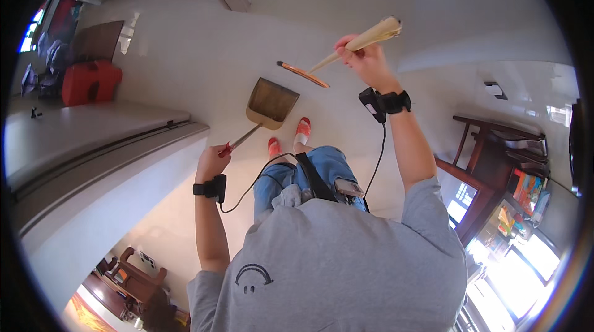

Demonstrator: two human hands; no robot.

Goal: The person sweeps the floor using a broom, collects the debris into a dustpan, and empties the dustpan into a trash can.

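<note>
My left hand [213, 162] is closed around the red grip of a long-handled dustpan [272, 102]. Its brown, wide pan lies in front of my feet with its mouth facing away from me. My right hand [365, 63] is wrapped around the pale handle of a broom [378, 32], which slants down to the left. The broom's narrow orange-brown head [303, 74] is beyond the dustpan and slightly to its right, apart from it. Whether the bristles touch the floor is hard to tell from this angle.
A grey counter [93, 140] runs along the left, with a red case [93, 82] behind it. Dark wooden furniture [473, 146] stands at right, a wooden chair [139, 276] at lower left. Black cables hang from both wrist straps.
</note>
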